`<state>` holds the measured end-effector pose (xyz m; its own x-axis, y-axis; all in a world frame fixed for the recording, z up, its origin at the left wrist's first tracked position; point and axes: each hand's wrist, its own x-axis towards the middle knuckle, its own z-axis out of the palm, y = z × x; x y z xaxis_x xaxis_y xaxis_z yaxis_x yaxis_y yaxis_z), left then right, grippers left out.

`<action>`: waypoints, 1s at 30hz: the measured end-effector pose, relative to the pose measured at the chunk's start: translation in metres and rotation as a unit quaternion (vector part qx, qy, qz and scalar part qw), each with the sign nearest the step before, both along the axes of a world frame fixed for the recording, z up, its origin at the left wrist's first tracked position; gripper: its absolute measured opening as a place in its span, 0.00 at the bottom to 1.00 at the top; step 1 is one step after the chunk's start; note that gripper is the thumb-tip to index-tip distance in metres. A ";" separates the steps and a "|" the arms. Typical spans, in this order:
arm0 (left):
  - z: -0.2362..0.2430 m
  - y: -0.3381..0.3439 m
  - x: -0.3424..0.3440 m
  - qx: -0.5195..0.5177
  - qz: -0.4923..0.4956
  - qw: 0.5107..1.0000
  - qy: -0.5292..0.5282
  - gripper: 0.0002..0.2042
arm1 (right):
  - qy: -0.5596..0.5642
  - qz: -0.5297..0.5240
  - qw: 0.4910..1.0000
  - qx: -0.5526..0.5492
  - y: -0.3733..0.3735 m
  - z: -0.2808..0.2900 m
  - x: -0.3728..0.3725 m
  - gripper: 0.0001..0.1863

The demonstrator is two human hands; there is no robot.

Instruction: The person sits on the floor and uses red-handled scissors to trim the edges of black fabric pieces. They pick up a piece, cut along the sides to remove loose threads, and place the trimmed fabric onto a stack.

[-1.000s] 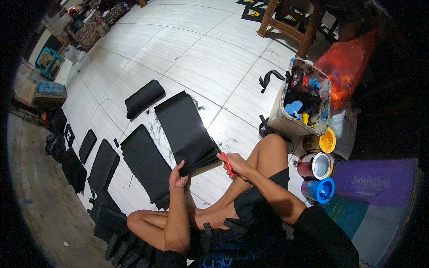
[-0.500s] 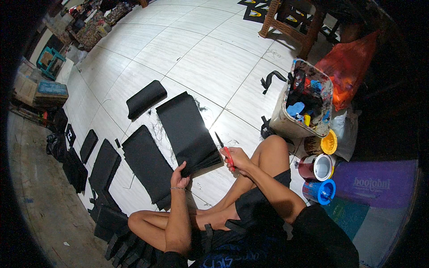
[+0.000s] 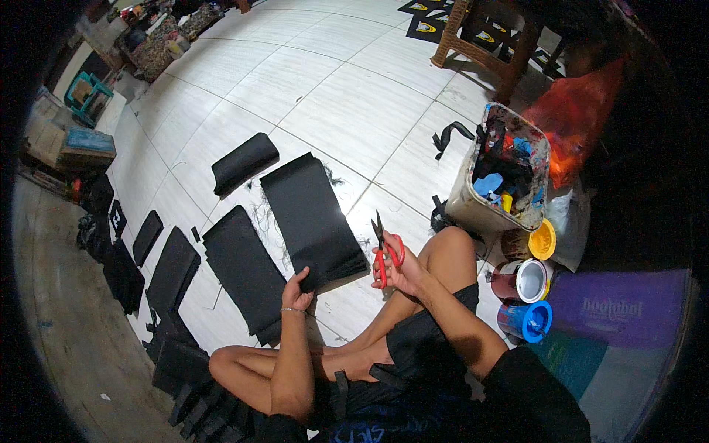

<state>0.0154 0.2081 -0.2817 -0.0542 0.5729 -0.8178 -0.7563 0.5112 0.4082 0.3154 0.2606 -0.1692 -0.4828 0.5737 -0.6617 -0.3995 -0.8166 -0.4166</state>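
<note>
My left hand grips the near left corner of a stack of black fabric sheets, thumb on top and the other fingers out of sight. The sheets fan slightly along their near edge. Red-handled scissors are in my right hand, just right of the stack, their dark blades tipped up and away from me. The handles stand a little apart, and the blades do not touch the fabric. Left of the held stack lies another black pile, with loose black threads between the two. A folded black bundle rests beyond them.
More black fabric piles line my left side. To the right stand a bin of scraps, an orange bag and several paint cans. A brown stool is at the far right. White tiles cover the floor.
The scissors have turned in my right hand, so both red handle loops now show and the blades point more upright. My left hand stays on the stack's corner.
</note>
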 end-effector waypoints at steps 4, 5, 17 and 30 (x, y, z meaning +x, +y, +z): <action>0.021 0.005 0.005 0.019 -0.053 0.998 0.034 0.13 | -0.097 0.029 0.995 0.013 -0.001 -0.010 0.010 0.34; 0.025 0.003 0.003 0.034 -0.046 0.997 0.057 0.14 | -0.109 0.037 0.993 0.024 -0.001 -0.011 0.008 0.34; 0.060 -0.034 0.053 0.026 -0.150 0.889 0.432 0.18 | -0.234 0.132 0.951 0.156 0.002 -0.008 0.002 0.26; 0.087 0.001 0.098 0.281 -0.258 0.576 0.723 0.35 | -0.414 0.162 0.770 0.459 0.091 -0.063 -0.070 0.23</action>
<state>0.1133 0.2086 -0.1946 -0.1509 0.9700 0.1907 0.7751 -0.0036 0.6319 0.2449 0.3514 -0.2325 -0.3297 0.9209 -0.2079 0.4745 -0.0287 -0.8798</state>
